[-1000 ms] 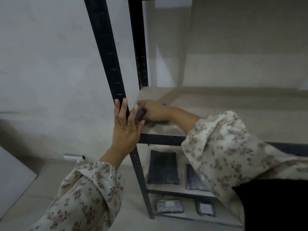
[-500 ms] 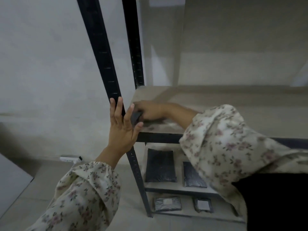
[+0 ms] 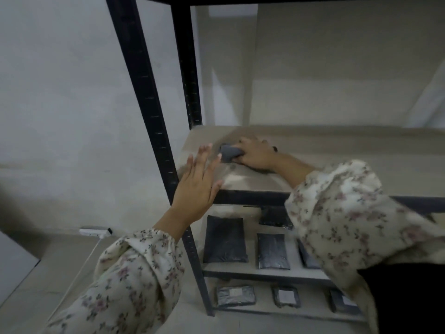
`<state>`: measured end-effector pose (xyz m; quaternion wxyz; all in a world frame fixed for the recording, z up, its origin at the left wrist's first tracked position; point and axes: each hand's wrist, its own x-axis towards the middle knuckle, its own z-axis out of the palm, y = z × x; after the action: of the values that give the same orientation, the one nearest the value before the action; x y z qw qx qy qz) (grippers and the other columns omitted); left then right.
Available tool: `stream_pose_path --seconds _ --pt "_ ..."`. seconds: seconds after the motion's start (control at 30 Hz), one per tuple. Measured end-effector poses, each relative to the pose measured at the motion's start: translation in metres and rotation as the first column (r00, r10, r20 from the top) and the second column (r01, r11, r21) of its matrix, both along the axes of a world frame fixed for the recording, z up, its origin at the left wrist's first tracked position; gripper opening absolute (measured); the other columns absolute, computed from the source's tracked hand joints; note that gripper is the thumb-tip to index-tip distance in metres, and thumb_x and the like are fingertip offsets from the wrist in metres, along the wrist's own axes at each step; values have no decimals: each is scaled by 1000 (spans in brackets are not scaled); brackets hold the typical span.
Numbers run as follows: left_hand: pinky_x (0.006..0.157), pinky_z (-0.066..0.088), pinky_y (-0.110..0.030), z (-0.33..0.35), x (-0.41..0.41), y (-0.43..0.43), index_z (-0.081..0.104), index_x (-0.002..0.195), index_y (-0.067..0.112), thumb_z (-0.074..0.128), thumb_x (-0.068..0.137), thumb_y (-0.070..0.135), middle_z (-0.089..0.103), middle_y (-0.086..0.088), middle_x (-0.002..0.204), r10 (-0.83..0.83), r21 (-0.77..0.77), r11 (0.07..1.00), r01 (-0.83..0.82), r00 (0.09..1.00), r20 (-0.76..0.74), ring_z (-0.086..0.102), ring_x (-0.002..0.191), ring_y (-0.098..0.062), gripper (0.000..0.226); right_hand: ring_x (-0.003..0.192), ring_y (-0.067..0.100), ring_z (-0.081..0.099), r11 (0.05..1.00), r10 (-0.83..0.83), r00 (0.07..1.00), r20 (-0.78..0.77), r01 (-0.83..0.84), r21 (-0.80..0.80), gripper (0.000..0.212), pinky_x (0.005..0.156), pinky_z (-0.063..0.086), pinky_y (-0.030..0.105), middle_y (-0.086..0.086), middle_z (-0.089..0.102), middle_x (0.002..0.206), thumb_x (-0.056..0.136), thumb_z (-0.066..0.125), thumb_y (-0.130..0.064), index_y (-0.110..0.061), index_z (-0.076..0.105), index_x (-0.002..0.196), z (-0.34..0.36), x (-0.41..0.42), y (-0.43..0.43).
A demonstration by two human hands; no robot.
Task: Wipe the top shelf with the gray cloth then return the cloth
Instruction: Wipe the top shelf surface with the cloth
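The top shelf (image 3: 337,150) is a bare beige board in a black metal rack. My right hand (image 3: 255,153) lies on its left part, closed around the bunched gray cloth (image 3: 228,153), which presses on the board. My left hand (image 3: 197,186) is held flat with fingers spread in front of the shelf's front left corner, just right of the black front post (image 3: 154,116). It holds nothing. Whether it touches the post or the shelf edge is unclear.
Dark flat packages (image 3: 225,239) lie on the lower shelf, and several smaller wrapped ones (image 3: 234,296) on the bottom shelf. A white power strip (image 3: 95,231) with its cord lies on the floor by the wall at left. A second black post (image 3: 187,68) stands behind.
My right hand has slid the cloth farther back from the shelf's front edge. My left hand has come off the front post and shifted slightly right. The camera view has tilted down.
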<state>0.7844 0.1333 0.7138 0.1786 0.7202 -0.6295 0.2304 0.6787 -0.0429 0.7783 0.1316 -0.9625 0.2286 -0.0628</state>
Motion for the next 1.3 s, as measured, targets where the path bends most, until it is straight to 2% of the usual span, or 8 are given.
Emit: stream_pose_path --seconds 0.2,0.33,0.47,0.73,0.9,1.07,1.17,1.3 --pt "116 21 -45 13 -2 -21 23 146 21 23 99 38 24 -5 155 90 -2 994 -113 807 -584 21 142 -24 49 103 20 47 935 206 978 -17 -191 297 19 92 38 35 0 48 109 87 60 -19 -21 61 106 11 -39 16" --pt "110 26 -35 22 -7 -19 27 145 24 20 99 44 34 2 150 56 10 998 -70 699 -713 33 136 -19 51 106 20 48 956 -13 994 113 -21 292 30 88 36 31 3 50 109 90 58 -22 -13 58 119 16 -27 7" --pt "110 26 -34 24 -8 -15 26 145 26 16 97 47 33 2 151 59 45 998 -39 745 -665 32 137 -18 53 106 19 41 999 23 998 56 -20 -47 38 89 28 38 0 45 107 89 55 -35 -28 55 127 -5 -11 25" --pt "108 34 -43 27 -8 -13 18 145 35 7 88 59 39 -2 148 80 108 994 -7 724 -686 39 133 -27 63 102 19 49 907 119 990 77 -140 398 22 94 40 37 -1 50 109 85 60 -12 -14 63 106 14 -44 30" --pt "111 25 -37 29 -7 -10 20 146 29 6 84 62 31 -2 152 31 97 994 55 700 -714 30 138 -22 72 114 24 42 993 92 996 23 -90 -77 35 99 30 45 5 49 122 88 55 -23 -28 58 122 -6 -16 45" --pt "116 20 -42 20 -7 9 17 148 18 15 94 52 28 -8 153 80 289 955 62 887 -455 24 141 -23 64 109 15 44 925 278 952 -126 -230 304 30 98 34 34 -6 46 117 83 57 -15 -27 60 111 18 -62 35" --pt "118 5 -35 8 2 21 8 149 15 3 83 71 12 -5 158 37 387 921 42 980 -195 6 145 -17 87 99 13 52 895 44 998 38 -57 443 22 87 42 27 -4 53 107 86 59 -15 -24 59 106 26 -73 14" --pt "116 0 -33 1 7 27 4 149 12 -13 63 84 6 -6 158 14 404 914 33 993 -114 1 145 -19 114 114 33 48 957 -271 962 25 272 -100 29 95 39 44 11 49 115 90 53 -27 -19 57 118 -7 -57 14"
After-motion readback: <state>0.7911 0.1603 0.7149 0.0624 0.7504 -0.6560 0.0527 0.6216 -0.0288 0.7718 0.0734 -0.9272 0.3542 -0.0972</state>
